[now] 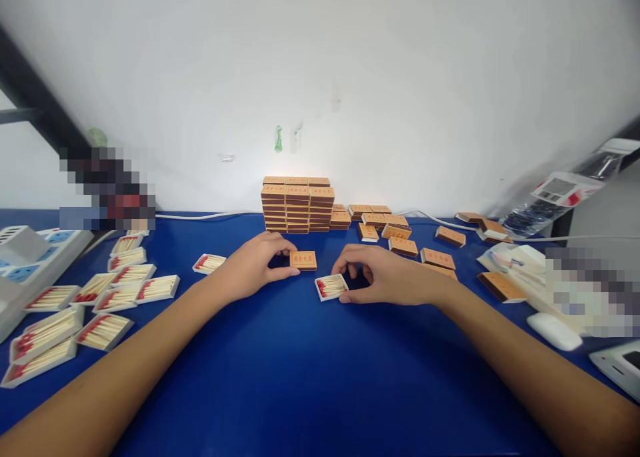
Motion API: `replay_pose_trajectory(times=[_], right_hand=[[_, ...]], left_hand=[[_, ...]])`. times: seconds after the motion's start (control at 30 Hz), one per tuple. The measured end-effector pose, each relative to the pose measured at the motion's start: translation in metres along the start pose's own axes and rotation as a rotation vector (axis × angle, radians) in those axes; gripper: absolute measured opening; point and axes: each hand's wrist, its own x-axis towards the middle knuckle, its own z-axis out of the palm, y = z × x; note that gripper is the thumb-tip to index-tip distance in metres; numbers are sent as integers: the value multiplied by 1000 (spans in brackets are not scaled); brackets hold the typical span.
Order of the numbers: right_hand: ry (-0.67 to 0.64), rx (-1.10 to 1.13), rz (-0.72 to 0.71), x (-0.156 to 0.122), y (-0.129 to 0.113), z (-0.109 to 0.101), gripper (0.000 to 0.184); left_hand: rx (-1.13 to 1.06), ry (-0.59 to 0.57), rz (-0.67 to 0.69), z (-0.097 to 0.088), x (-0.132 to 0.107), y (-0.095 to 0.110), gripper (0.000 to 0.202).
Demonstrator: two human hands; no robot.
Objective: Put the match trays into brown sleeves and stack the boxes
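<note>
My left hand (260,265) has its thumb and fingers closed on the left end of an orange matchbox cover (303,260) with red lettering, just above the blue tabletop. Close to its right, a white matchbox tray (330,287) holds red-headed matches. My right hand (383,275) grips that tray by its right end, between thumb and curled fingers. Cover and tray are apart. Behind them, against the wall, stands a neat stack of matchboxes (298,207) in three columns.
Several match-filled trays (117,297) lie at the left beside a white power strip (45,260); another tray (209,263) lies nearer. Loose matchboxes (403,245) are scattered to the right. Further right are a plastic bottle (560,190), a plastic bag (520,263) and a white case (554,330).
</note>
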Motion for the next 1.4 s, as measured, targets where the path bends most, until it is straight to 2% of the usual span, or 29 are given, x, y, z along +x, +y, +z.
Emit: replay_pose_trajectory(times=[0.13, 0.3, 0.73, 1.0, 1.2, 1.4], right_hand=[[77, 10, -14, 1, 3, -2, 31], [178, 116, -18, 2, 16, -9, 34], [205, 194, -11, 4, 17, -6, 43], [153, -13, -4, 2, 19, -7, 44], [249, -82, -84, 5, 12, -4, 29], [137, -103, -87, 5, 10, -1, 25]], left_hand=[[-25, 0, -6, -5, 1, 1, 34], [-143, -17, -23, -11, 1, 3, 31], [-305, -53, -61, -11, 0, 6, 40], [-159, -21, -16, -11, -1, 4, 34], [-51, -24, 30, -10, 0, 11, 31], [-14, -24, 49, -5, 0, 12, 29]])
